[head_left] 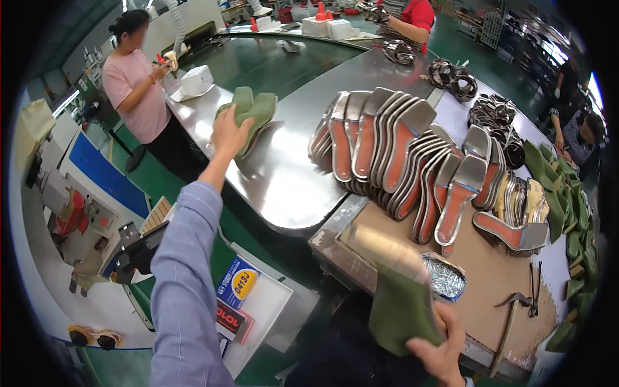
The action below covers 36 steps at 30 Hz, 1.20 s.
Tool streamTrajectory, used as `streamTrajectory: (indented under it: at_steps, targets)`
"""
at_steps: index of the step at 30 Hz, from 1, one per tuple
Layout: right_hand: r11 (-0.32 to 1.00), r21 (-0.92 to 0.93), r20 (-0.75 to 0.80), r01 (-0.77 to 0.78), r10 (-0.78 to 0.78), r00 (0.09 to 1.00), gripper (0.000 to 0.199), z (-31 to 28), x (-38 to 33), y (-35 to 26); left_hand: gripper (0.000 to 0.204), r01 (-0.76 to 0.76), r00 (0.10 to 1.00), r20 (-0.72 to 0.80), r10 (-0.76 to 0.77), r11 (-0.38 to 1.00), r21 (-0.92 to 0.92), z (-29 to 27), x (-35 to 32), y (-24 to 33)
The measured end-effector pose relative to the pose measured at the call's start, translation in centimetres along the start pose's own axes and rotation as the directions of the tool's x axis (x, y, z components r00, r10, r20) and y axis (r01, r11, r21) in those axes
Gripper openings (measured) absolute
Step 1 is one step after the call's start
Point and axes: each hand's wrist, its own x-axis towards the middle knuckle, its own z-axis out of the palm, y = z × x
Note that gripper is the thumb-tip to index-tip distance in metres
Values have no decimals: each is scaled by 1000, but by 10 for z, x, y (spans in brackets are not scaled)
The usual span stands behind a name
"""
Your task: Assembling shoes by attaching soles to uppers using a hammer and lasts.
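Observation:
My left arm reaches over the metal table, and my left hand (229,132) has its fingers on a green shoe piece (259,106), one of a small group there. Thumb and fingers sit around its near edge. Close to me, my right hand (443,348) grips a green shoe upper (401,309) by its lower end. A tan part (383,248) at its far end is smeared by motion, over the bench's front edge. A box of small silver nails (445,278) lies beside it. Large stacks of silver-rimmed, reddish-brown shoe insoles (396,151) stand beyond.
A hammer (512,322) and pincers (535,293) lie on the brown board at right. More green uppers (570,213) line the far right edge. Dark strap bundles (493,119) lie behind. Small boxes (237,282) rest on a low shelf. A person in pink (138,93) works at left.

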Motion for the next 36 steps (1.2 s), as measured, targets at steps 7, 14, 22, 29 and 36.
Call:
streamTrajectory:
  at_steps: [7, 14, 22, 29, 36]
  targets:
    - [832, 495, 264, -250, 130, 956, 50, 101, 205, -54, 57, 448, 894, 447, 43, -24, -894, -72, -116, 164]
    - [928, 72, 74, 365, -369, 926, 56, 89, 145, -44, 46, 354, 867, 492, -82, 796, -491, -39, -56, 65]
    - [973, -111, -344, -204, 155, 926, 39, -39, -2, 27, 50, -131, 887, 449, 106, 991, 25, 23, -54, 181]
    - [921, -54, -497, -386, 311, 811, 31, -83, -92, 26, 57, 83, 959, 280, 49, 894, -440, 118, -33, 117]
    - [865, -27, -753, -502, 312, 579, 30, -178, -113, 63, 43, -130, 973, -218, -72, 610, -782, 42, 16, 175]
